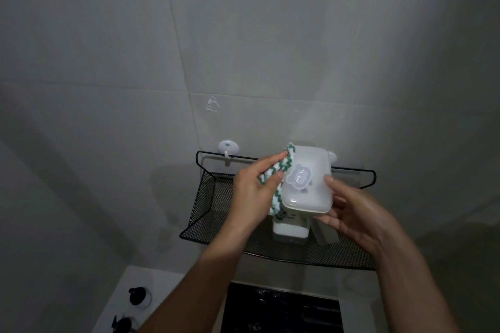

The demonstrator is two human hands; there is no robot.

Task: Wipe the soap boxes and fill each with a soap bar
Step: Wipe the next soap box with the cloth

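1. Held up in front of a grey tiled wall (270, 35): a translucent white soap box (305, 178), lid closed, tilted with the lid toward the camera, a small bear-shaped clasp (300, 177) at the lid's centre.
2. Gripping that box from the right side and underneath: right hand (354, 213), thumb tip on the lid's right edge, fingers curled beneath the base.
3. Pinching a green-and-white zigzag cloth (273, 173) between thumb and fingers: left hand (251, 194), pressing the cloth against the box's left edge.
4. Draped along that left side, from the top corner down past the lower corner: the same cloth, touching the box all the way.
5. Fixed to the wall behind and below the hands: a black wire-mesh shelf (211, 197) with a raised rail along its back.
6. Standing on the shelf, directly under the held box: a second white container (289, 232), partly hidden; beside it on the right, a pale grey block (327, 235), too obscured to identify.
7. Stuck to the wall just left of the shelf's rail: a round white hook (228, 147).
8. Higher on the wall, above the hook: a small smear of white residue (213, 103).
9. Low in view, on a pale ledge (135, 276): two dark pump-top bottles (139, 296) at left, a black recessed area (281, 308) at centre, too dim to read.
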